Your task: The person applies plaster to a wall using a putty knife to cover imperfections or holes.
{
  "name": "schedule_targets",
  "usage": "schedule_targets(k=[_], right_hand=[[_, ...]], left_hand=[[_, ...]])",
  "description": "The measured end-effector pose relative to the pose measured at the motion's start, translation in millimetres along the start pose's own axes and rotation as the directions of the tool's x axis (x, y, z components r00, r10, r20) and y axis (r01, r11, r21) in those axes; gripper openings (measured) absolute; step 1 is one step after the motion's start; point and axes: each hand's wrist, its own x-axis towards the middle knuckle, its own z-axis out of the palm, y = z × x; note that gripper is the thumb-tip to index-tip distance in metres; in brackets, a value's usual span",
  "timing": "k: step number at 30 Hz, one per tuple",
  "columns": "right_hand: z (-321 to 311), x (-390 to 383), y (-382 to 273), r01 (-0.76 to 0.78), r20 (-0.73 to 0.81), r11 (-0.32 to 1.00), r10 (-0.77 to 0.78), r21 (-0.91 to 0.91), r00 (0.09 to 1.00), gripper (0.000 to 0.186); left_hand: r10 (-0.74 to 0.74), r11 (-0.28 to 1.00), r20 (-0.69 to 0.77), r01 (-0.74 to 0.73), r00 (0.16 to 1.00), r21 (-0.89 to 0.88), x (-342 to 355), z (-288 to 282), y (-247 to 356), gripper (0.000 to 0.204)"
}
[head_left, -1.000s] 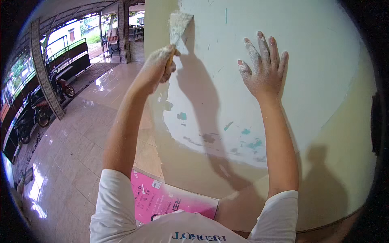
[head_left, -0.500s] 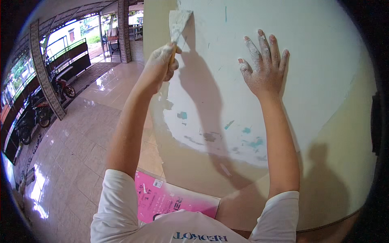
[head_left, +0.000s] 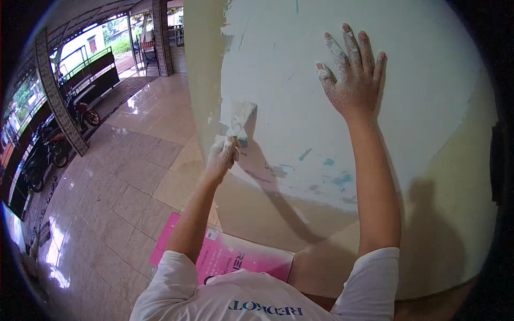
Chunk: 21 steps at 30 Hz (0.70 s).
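Note:
My left hand (head_left: 223, 154), dusted white, is closed round the handle of a putty knife (head_left: 242, 115). Its broad, white-smeared blade points up and lies at or very near the wall, close to the left border of a white patch (head_left: 284, 107); exact contact is hard to tell. Higher up and to the right, my right hand (head_left: 354, 80) rests on the white surface with fingers spread, powder on its skin. Teal and grey marks (head_left: 329, 162) show through the lower part of the patch. Bare beige wall (head_left: 257, 206) borders it below and at the left.
A pink printed sheet (head_left: 225, 257) lies on the floor below the wall. Glossy tiles (head_left: 128, 171) stretch away to the left. Farther off stand a tiled pillar (head_left: 59, 96), parked motorcycles (head_left: 59, 147) and a dark gate (head_left: 96, 77). My arms cast shadows on the wall.
My left hand has come down with the putty knife, from the patch's upper left to its lower left. My right hand stays spread on the wall, slightly higher in view.

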Motion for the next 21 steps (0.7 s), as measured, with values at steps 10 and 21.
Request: schedule_targets(k=[10,21], right_hand=[[8.1,-10.5,-13.9,-0.054,-0.006,0.996,0.055,0.068,0.998,0.057],[7.3,-10.5,-15.3,-0.059,0.001,0.995,0.059,0.086,0.998,0.056]], left_hand=[[-0.099,0.987,-0.143,0.115,0.985,0.115,-45.1,-16.5,-121.2,0.052],[0.054,0.991,-0.055,-0.047,0.997,0.124,-24.7,-36.0,-87.2,0.049]])
